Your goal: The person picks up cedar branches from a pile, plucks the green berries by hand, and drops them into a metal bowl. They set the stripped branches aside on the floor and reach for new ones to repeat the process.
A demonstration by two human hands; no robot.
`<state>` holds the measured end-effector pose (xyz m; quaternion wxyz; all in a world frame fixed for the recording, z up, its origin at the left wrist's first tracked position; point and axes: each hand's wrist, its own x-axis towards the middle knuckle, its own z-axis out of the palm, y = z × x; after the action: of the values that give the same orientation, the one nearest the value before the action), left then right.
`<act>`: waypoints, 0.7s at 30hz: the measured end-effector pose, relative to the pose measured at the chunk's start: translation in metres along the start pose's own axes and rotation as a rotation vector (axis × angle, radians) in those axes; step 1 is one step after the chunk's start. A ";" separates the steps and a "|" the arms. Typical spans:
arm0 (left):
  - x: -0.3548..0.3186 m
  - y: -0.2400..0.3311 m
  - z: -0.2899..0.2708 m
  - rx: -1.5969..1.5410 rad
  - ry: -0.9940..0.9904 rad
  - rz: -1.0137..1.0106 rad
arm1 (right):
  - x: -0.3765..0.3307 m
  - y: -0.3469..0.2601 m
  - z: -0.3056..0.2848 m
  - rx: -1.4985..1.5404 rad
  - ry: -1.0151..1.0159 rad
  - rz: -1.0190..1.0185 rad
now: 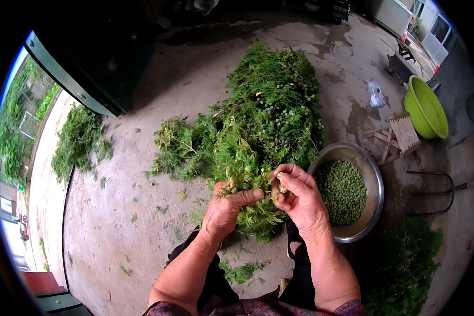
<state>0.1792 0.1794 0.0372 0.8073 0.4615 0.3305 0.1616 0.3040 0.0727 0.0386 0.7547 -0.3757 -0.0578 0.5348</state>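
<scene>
Between my knees, my left hand (222,213) is closed around a leafy green evergreen sprig (242,178) bearing small roundish pale-green cones, its thumb stretched across the stem. Just to its right, my right hand (306,203) has its fingers curled in a pinch, with pale-green cones (282,184) between the thumb and fingertips. Beyond both hands rises a big heap of cut evergreen branches (274,105), some dotted with cones. A wide steel bowl (374,210) stands right of my right hand, partly filled with loose green cones (342,192).
On the right are a low folding stool (404,132), a lime-green basin (426,109) tipped on its side and a metal fork (450,194). More cut greenery (403,268) lies at the lower right, and another pile (79,139) at the left by the doorway.
</scene>
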 end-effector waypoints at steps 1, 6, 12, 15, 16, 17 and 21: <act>0.002 -0.003 -0.002 -0.029 -0.017 0.023 | 0.000 -0.003 0.001 0.032 -0.021 -0.012; 0.005 -0.007 -0.001 -0.020 -0.008 0.056 | -0.002 -0.007 -0.003 -0.270 -0.036 -0.063; 0.000 -0.002 -0.002 0.209 -0.029 0.046 | 0.000 0.000 0.005 -0.949 -0.085 -0.441; 0.001 -0.006 -0.005 0.270 -0.034 0.101 | 0.002 0.004 0.003 -1.150 -0.101 -0.555; 0.001 -0.005 -0.005 0.296 -0.041 0.106 | 0.005 0.008 -0.001 -1.101 -0.099 -0.590; 0.001 -0.005 -0.005 0.321 -0.048 0.112 | 0.005 0.012 -0.003 -1.052 -0.097 -0.625; 0.004 -0.014 -0.003 0.531 -0.021 0.302 | 0.004 0.023 0.001 -1.083 0.061 -0.841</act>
<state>0.1796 0.1768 0.0229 0.6287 0.7019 0.2802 0.1831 0.2873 0.0800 0.0236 0.6054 -0.6604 -0.4368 0.0813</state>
